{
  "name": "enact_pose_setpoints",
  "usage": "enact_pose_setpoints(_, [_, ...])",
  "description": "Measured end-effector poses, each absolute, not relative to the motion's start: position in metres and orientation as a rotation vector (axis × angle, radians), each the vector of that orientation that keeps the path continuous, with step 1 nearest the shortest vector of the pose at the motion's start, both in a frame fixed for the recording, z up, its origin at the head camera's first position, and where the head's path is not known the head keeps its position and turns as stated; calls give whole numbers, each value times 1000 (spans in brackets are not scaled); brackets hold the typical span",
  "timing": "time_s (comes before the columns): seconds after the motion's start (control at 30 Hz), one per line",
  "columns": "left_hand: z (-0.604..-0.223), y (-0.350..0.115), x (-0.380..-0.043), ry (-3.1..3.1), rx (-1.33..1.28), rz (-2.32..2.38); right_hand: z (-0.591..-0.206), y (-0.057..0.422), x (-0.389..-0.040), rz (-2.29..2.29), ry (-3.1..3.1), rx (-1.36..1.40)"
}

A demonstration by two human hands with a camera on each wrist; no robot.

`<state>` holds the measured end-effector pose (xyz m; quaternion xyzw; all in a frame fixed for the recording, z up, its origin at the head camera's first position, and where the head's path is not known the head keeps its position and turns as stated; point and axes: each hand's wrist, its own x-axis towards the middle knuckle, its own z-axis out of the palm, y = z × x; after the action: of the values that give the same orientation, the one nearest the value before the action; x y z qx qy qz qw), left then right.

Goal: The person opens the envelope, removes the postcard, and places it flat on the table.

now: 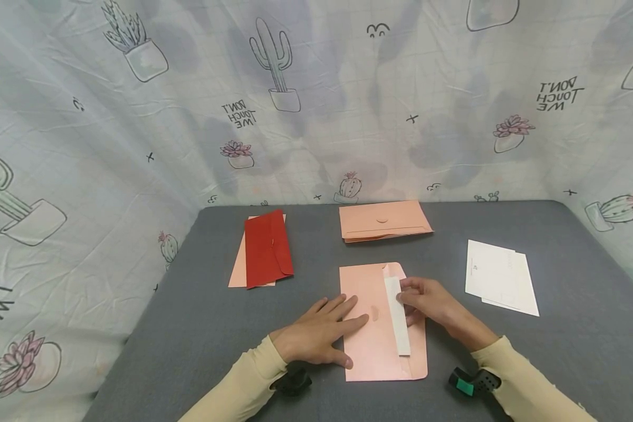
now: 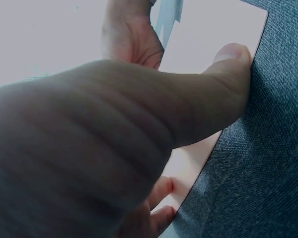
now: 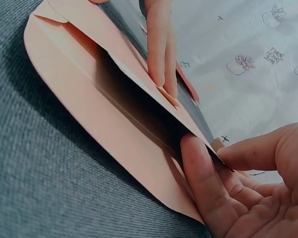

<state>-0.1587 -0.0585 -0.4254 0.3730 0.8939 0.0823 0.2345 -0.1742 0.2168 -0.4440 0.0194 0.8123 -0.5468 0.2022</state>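
Note:
A pink envelope lies on the table with its flap unfolded to the right. A white card shows as a narrow strip at the envelope's mouth, the rest of it hidden inside. My left hand rests on the envelope's left part, fingers spread, thumb near its lower left edge. With thumb and fingers, my right hand pinches the card's outer edge. The right wrist view shows the envelope's flap below the raised card edge, with a dark gap between.
A folded-over pink envelope stack lies at the back. Back left, a red envelope overlaps a pink one. White cards lie at the right. A patterned cloth hangs behind the grey table.

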Motion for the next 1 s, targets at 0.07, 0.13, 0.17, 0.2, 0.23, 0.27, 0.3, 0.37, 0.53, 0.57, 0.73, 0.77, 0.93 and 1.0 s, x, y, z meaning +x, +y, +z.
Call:
enact_pose_setpoints(0.07, [-425,-59,-159,2452,1022,228,-444,217,-175,-1517,2273,53])
enact_pose_setpoints(0.13, [-424,-58,-159,2450,1016,232,-444,217,-176,-1517,2272,64])
enact_pose_setpoints(0.17, [-424,-59,-159,2449,1014,233,-444,217,-176,-1517,2273,67])
enact_pose_setpoints(0.2, [-423,-59,-159,2448,1012,233,-444,217,-177,-1517,2277,66])
enact_pose_setpoints(0.23, [-423,-59,-159,2448,1011,234,-445,218,-177,-1514,2283,63])
enact_pose_setpoints(0.27, [-423,-59,-159,2449,1013,233,-444,218,-178,-1513,2288,69])
enact_pose_setpoints(0.3, [-423,-59,-159,2449,1014,233,-444,218,-178,-1512,2294,68])
enact_pose_setpoints(0.37, [-422,-59,-159,2451,1017,232,-444,219,-178,-1509,2304,67])
enact_pose_setpoints(0.53, [-422,-59,-159,2451,1016,236,-443,220,-179,-1516,2304,71])
enact_pose_setpoints(0.57, [-422,-59,-159,2451,1015,238,-444,221,-179,-1520,2303,79])
enact_pose_setpoints(0.73, [-423,-59,-159,2454,1023,230,-445,224,-180,-1538,2299,78])
enact_pose_setpoints(0.77, [-423,-59,-159,2458,1027,223,-445,225,-180,-1538,2297,79])
enact_pose_setpoints(0.93, [-425,-59,-158,2470,1048,196,-446,226,-180,-1538,2303,90])
enact_pose_setpoints(1.0, [-426,-59,-158,2469,1049,195,-446,227,-180,-1532,2316,106])
